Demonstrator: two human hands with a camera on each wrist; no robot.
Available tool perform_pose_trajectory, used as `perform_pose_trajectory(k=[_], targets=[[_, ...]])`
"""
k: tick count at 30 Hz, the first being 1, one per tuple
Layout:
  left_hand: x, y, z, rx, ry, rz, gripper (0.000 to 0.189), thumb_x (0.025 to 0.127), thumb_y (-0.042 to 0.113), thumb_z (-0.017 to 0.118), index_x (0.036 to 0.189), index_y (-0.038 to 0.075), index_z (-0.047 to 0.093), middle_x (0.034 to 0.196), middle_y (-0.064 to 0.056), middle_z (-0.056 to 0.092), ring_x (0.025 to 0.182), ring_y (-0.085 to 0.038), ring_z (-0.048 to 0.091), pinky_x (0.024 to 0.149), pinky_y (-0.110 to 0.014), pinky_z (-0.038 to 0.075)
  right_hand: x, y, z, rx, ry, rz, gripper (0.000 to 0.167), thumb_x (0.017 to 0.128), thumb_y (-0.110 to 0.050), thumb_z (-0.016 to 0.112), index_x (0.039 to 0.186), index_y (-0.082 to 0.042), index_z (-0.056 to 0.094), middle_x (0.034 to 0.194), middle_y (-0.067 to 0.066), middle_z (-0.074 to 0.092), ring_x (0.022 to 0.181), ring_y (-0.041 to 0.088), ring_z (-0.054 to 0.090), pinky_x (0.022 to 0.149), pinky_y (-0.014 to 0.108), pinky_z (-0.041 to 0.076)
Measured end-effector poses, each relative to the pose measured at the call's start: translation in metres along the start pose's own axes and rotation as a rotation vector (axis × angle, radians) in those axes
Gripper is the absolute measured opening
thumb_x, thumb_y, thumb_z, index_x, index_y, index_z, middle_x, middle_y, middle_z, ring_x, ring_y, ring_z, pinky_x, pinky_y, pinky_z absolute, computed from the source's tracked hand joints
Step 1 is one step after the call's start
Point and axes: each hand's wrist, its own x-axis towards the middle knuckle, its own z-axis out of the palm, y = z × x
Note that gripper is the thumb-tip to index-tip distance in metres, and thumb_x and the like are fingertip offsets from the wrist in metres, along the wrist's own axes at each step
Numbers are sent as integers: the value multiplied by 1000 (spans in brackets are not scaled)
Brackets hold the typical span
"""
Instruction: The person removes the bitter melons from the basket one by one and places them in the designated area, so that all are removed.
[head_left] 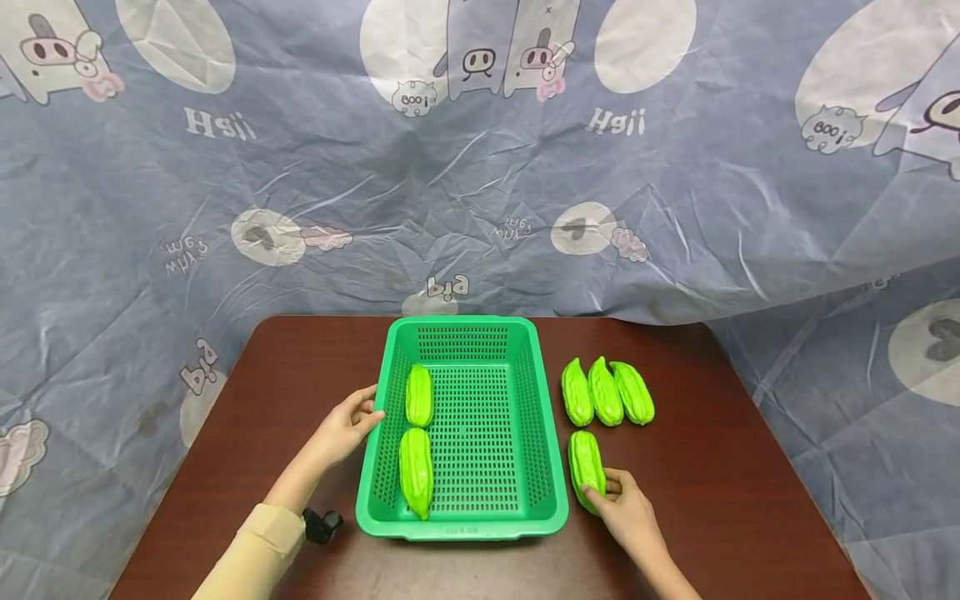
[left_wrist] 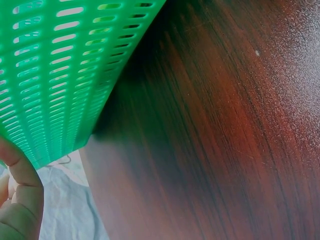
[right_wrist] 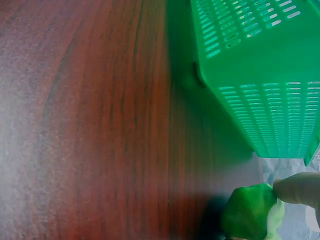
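Note:
A green plastic basket (head_left: pixel 461 529) with slotted walls stands mid-table in the head view. My left hand (head_left: pixel 347 427) grips its left rim, thumb at the edge; a bent finger (left_wrist: pixel 22 172) shows against the basket wall in the left wrist view. Right of the basket, my right hand (head_left: pixel 628 507) holds a light-green ridged bitter melon (head_left: pixel 586 458) between thumb and fingers at its near end. The right wrist view catches that bitter melon (right_wrist: pixel 247 212) close over the table. Inside the basket, two bitter melons (head_left: pixel 419 396) (head_left: pixel 416 471) lie along the left side.
Three more bitter melons (head_left: pixel 577 393) (head_left: pixel 605 392) (head_left: pixel 633 393) lie side by side right of the basket, beyond my right hand. The dark red-brown table (head_left: pixel 697 467) ends at a hanging blue-grey printed cloth (head_left: pixel 450 183). A small black device (head_left: pixel 322 527) sits at my left wrist.

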Motion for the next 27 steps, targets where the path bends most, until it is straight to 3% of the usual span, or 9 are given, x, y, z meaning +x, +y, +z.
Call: perform_pose_trajectory(k=[15,27], targets=[[0,-1,0,-12,5,5,61,102,19,56,154,3,29,119,-16,49,101,-22,58,72,-32,46,3,-9,0,-19,-52,-30,72,91,-36,70,137,12,42,120,30,60,105,40,64,79,45,55],[1,-1,0,-13,5,12,60,102,16,56,153,2,30,116,-14,49,98,-19,58,70,-29,46,13,-30,-14,-85,15,-105,73,93,-37,69,140,10,41,128,34,53,112,46,59,84,51,54]])
